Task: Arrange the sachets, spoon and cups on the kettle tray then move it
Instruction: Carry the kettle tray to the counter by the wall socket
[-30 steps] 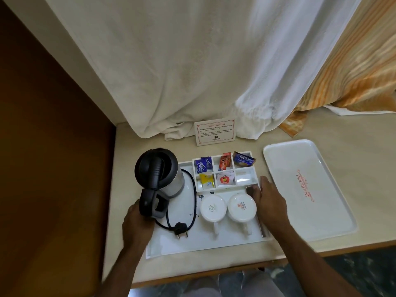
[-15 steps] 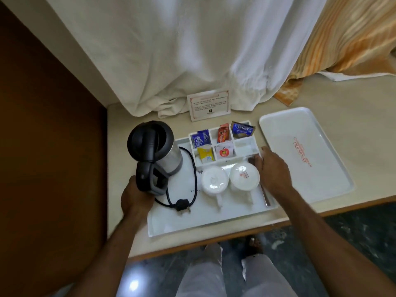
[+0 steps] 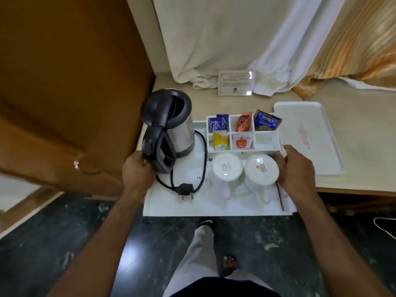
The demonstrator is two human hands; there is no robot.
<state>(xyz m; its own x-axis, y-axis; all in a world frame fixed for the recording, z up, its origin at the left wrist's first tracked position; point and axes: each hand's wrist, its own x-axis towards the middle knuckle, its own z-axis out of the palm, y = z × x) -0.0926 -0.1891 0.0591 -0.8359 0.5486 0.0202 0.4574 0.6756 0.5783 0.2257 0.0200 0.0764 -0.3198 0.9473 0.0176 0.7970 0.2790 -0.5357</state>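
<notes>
The white kettle tray [image 3: 162,204] is held level, its front half out past the table edge over the floor. My left hand [image 3: 137,170] grips its left rim beside the kettle's handle. My right hand [image 3: 296,168] grips the right rim. On the tray stand a black and steel kettle [image 3: 171,127] with its cord and plug [image 3: 185,188], two upturned white cups [image 3: 226,167] [image 3: 261,169], and a divided sachet holder [image 3: 266,139] with blue, orange, yellow and white sachets [image 3: 266,122]. A spoon [image 3: 279,195] lies along the right rim, partly under my right hand.
A second white tray [image 3: 310,133] lies on the beige table [image 3: 364,125] to the right. A small printed card [image 3: 235,82] stands at the back under white and orange curtains. A brown wooden panel rises at the left. Dark marble floor, my legs and a foot are below.
The kettle tray has come towards me, off the table's front edge, with both hands on its rims. The view has tilted down to show more floor.
</notes>
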